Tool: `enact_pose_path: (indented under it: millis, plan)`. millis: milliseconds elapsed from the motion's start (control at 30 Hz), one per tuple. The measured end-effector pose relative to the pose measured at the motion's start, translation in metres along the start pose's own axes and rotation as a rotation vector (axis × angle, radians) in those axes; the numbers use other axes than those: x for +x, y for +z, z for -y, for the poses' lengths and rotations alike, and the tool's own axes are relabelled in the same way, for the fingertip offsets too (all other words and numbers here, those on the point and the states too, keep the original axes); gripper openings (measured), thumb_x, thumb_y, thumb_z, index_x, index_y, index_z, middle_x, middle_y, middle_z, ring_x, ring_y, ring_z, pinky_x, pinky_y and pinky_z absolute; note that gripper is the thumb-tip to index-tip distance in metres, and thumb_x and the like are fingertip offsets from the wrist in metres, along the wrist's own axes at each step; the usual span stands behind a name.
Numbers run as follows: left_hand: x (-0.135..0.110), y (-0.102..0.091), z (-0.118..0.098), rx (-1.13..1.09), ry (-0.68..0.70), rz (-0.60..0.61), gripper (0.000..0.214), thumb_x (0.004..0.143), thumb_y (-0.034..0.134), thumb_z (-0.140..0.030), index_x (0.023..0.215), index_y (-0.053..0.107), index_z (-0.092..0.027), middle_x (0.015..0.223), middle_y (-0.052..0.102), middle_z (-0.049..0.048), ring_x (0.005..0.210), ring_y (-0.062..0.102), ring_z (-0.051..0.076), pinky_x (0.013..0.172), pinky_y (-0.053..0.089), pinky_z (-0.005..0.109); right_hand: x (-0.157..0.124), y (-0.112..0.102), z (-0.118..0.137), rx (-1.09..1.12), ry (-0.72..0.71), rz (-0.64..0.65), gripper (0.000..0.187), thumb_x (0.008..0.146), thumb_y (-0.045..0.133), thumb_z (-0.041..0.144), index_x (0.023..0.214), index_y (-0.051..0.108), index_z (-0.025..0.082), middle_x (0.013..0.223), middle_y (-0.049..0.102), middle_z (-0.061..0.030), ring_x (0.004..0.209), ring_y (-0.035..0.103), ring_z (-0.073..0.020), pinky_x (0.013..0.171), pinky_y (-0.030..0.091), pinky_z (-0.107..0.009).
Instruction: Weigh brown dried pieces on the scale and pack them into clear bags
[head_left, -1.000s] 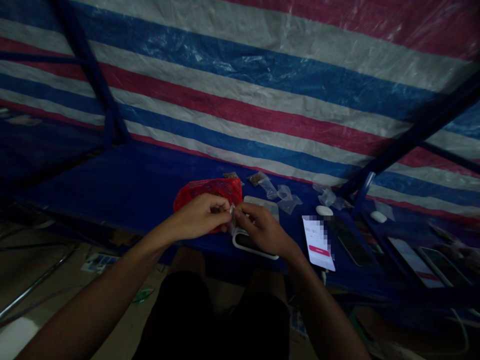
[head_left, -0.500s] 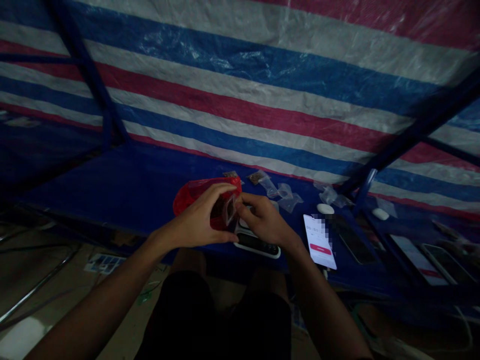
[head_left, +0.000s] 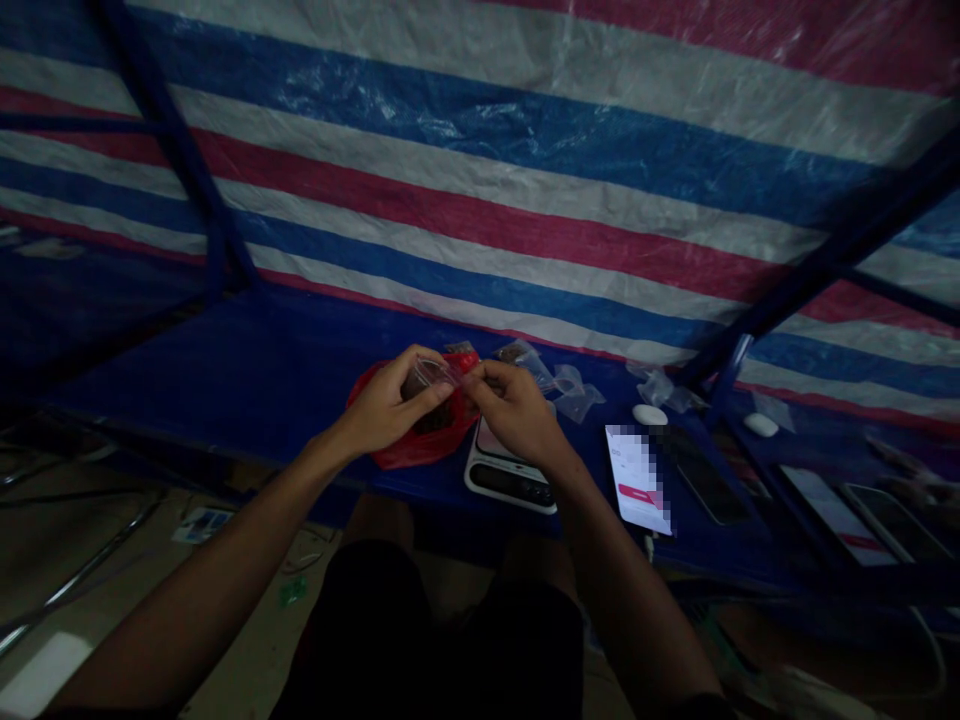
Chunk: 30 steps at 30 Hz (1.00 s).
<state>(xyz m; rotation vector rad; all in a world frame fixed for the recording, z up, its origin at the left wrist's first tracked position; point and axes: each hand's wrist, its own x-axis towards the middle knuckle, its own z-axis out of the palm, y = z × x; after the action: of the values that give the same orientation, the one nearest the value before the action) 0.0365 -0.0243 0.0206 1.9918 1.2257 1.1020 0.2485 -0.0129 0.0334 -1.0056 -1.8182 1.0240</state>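
A small clear plastic bag [head_left: 433,374] is stretched between my two hands above an open red plastic bag [head_left: 409,456]. My left hand [head_left: 390,408] grips its left part between thumb and fingers. The fingertips of my right hand [head_left: 517,408] pinch its right edge. Some dark brown loose material shows inside the red bag, though my left hand covers much of it. Below my right hand lies a white digital scale [head_left: 504,486] with a dark display; the hand hides part of its top.
Small clear bags [head_left: 577,392] lie behind the scale, one with brown contents [head_left: 514,352]. To the right are a lit phone [head_left: 637,485], a white oval object [head_left: 649,415] and more phones. Blue metal posts [head_left: 187,170] and a striped tarp [head_left: 480,210] stand behind the blue tabletop [head_left: 225,370].
My left hand has closed from a wide spread onto the small clear bag and moved up. My right hand has shifted slightly up and left, uncovering more of the scale.
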Motion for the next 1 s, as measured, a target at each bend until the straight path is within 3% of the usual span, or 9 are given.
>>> enact_pose_path:
  millis: [100, 233, 333, 500, 633, 800, 1000]
  plan:
    - [0.010, -0.022, 0.006, 0.165, -0.040, 0.074, 0.043, 0.099, 0.063, -0.058, 0.121, 0.061, -0.021, 0.105, 0.075, 0.0056, 0.090, 0.071, 0.022, 0.082, 0.056, 0.034, -0.001, -0.008, -0.008, 0.046, 0.030, -0.025, 0.030, 0.101, 0.060, 0.043, 0.080, 0.062, 0.022, 0.073, 0.066, -0.0002, 0.069, 0.060, -0.0163, 0.067, 0.048, -0.031]
    - [0.030, -0.047, 0.004, 0.621, 0.022, 0.345, 0.043, 0.095, 0.069, -0.053, 0.122, 0.064, -0.020, 0.105, 0.078, 0.0086, 0.091, 0.075, 0.026, 0.078, 0.053, 0.034, -0.007, -0.020, -0.019, 0.039, 0.085, -0.006, 0.033, 0.100, 0.062, 0.047, 0.079, 0.061, 0.022, 0.071, 0.067, 0.0001, 0.063, 0.057, -0.0145, 0.063, 0.045, -0.029]
    - [0.046, -0.049, -0.011, 0.911, 0.135, 0.492, 0.033, 0.093, 0.069, -0.044, 0.117, 0.068, -0.021, 0.105, 0.080, 0.0099, 0.090, 0.076, 0.027, 0.076, 0.051, 0.034, -0.010, -0.023, -0.025, 0.013, 0.096, 0.013, 0.034, 0.099, 0.062, 0.048, 0.078, 0.062, 0.021, 0.069, 0.067, -0.0001, 0.063, 0.059, -0.0146, 0.062, 0.045, -0.029]
    - [0.062, -0.040, -0.029, 1.101, 0.304, 0.647, 0.031, 0.089, 0.072, -0.031, 0.119, 0.071, -0.020, 0.110, 0.081, 0.0138, 0.093, 0.077, 0.031, 0.080, 0.053, 0.038, -0.010, -0.019, -0.028, 0.020, 0.118, 0.025, 0.034, 0.098, 0.064, 0.051, 0.081, 0.063, 0.021, 0.070, 0.064, 0.0007, 0.062, 0.060, -0.0148, 0.061, 0.045, -0.029]
    - [0.069, -0.035, -0.028, 1.172, 0.359, 0.693, 0.036, 0.083, 0.074, -0.023, 0.118, 0.072, -0.021, 0.111, 0.081, 0.0145, 0.096, 0.076, 0.033, 0.085, 0.053, 0.042, -0.011, -0.020, -0.027, -0.006, 0.116, 0.041, 0.036, 0.098, 0.065, 0.053, 0.082, 0.063, 0.021, 0.071, 0.064, 0.0011, 0.063, 0.058, -0.0143, 0.060, 0.044, -0.029]
    - [0.072, -0.032, -0.023, 1.106, 0.409, 0.676, 0.036, 0.078, 0.079, -0.018, 0.113, 0.072, -0.022, 0.113, 0.081, 0.0137, 0.103, 0.075, 0.033, 0.098, 0.050, 0.045, -0.013, -0.021, -0.026, -0.041, 0.104, 0.048, 0.039, 0.099, 0.065, 0.056, 0.082, 0.064, 0.021, 0.071, 0.063, 0.0009, 0.062, 0.057, -0.0142, 0.061, 0.042, -0.029]
    - [0.072, -0.034, -0.021, 1.107, 0.428, 0.657, 0.023, 0.082, 0.078, -0.015, 0.103, 0.075, -0.022, 0.110, 0.081, 0.0120, 0.104, 0.075, 0.032, 0.103, 0.046, 0.046, -0.014, -0.016, -0.032, -0.024, 0.128, 0.045, 0.038, 0.097, 0.068, 0.055, 0.083, 0.066, 0.020, 0.071, 0.065, 0.0002, 0.064, 0.057, -0.0143, 0.061, 0.043, -0.028]
